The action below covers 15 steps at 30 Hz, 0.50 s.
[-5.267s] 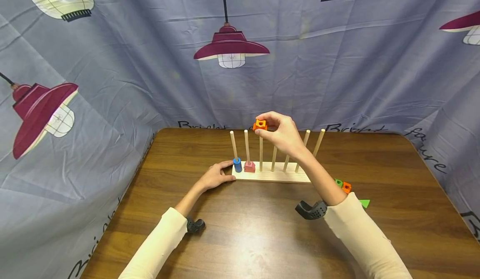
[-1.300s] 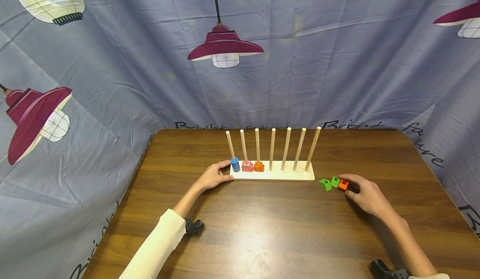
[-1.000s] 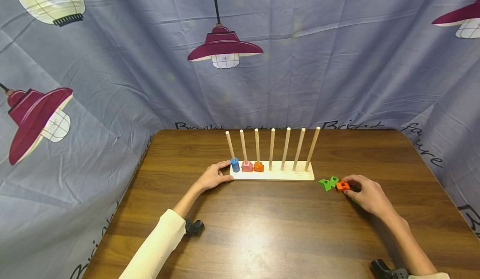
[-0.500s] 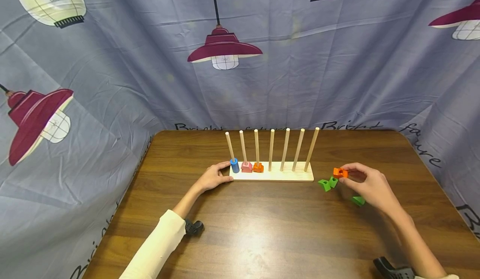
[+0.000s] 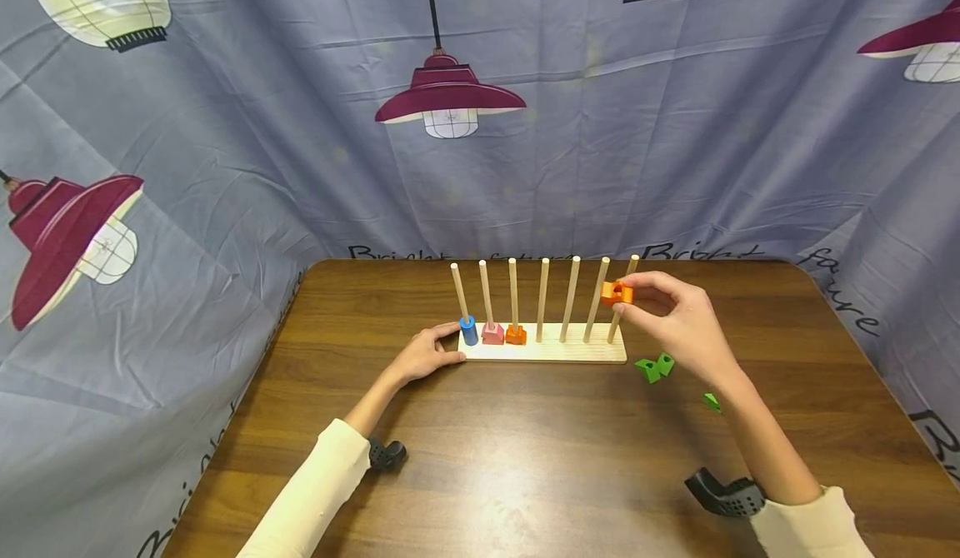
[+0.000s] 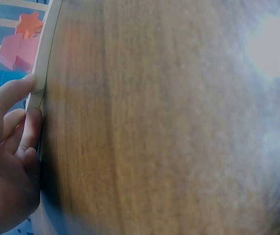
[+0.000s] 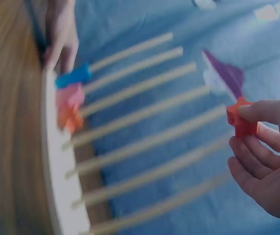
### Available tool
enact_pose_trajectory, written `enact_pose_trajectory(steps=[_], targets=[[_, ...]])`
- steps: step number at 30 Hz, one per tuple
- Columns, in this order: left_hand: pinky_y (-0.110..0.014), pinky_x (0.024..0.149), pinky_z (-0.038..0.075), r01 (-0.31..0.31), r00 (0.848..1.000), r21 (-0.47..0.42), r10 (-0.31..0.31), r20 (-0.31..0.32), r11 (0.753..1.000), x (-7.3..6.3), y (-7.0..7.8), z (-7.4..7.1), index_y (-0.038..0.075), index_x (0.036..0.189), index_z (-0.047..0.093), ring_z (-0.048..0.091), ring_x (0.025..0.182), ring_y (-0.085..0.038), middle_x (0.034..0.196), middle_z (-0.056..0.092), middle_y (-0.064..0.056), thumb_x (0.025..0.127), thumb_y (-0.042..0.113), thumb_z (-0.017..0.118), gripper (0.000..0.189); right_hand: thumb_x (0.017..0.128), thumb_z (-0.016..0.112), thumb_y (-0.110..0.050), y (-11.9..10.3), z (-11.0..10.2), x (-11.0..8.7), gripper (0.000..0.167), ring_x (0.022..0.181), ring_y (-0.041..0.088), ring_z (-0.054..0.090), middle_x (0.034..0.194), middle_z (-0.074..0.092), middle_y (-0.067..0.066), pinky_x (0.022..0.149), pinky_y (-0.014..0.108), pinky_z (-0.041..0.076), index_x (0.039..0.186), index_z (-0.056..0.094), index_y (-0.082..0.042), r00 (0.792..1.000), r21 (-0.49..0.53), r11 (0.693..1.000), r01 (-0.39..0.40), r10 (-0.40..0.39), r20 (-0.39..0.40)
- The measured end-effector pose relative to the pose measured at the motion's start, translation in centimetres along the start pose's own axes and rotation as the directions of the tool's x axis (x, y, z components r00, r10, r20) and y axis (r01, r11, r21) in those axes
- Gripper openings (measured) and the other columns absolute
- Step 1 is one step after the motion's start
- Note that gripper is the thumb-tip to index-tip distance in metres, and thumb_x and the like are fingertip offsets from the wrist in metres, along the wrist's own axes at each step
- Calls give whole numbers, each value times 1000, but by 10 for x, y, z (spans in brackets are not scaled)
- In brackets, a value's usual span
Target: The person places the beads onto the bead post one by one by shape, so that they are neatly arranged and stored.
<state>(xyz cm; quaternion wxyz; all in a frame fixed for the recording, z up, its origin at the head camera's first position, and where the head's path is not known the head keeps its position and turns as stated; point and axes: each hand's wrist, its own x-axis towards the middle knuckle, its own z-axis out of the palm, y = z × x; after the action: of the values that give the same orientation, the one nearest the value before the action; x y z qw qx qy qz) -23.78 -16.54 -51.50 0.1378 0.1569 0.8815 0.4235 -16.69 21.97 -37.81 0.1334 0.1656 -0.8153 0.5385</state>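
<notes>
A wooden peg board with several upright pegs lies on the table. At its left end my left hand grips the board between thumb and fingers; the left wrist view shows the thumb at the board's edge. My right hand pinches an orange star-shaped block with a hole, raised in front of the two rightmost pegs. In the right wrist view, the held block sits between thumb and fingertips, close to the peg tops. From the left, a blue cylinder, a pink block and another orange block sit on the first three pegs.
Two green blocks lie together right of the board. A third green piece lies nearer, partly hidden by the right forearm. A printed curtain hangs behind the brown wooden table.
The right hand has picked up the orange block from beside the green blocks, lifted it and carried it left to the rightmost pegs. Earlier, an orange block went onto the third peg. The left hand stays.
</notes>
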Motion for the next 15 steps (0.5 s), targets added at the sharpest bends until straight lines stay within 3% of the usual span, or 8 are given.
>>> enact_pose_trajectory(steps=[9,15], targets=[[-20,47,31,-4,1000,5,4,11,1000,1,-2,-1,4,146,51,39,48,-5,59,47,7,87,20,78,67,84,79,-1,-30,53,44,28,89,17,70,101,72,11,78,22,53,111,73,-2,997,41,997,70,-71,36],[-21,48,33,-13,1000,16,13,10,1000,2,-5,-1,4,146,51,41,48,-4,60,49,8,87,22,78,67,85,79,-4,-37,78,65,28,92,21,70,103,73,8,81,28,53,112,74,-4,994,73,992,106,-106,-6]])
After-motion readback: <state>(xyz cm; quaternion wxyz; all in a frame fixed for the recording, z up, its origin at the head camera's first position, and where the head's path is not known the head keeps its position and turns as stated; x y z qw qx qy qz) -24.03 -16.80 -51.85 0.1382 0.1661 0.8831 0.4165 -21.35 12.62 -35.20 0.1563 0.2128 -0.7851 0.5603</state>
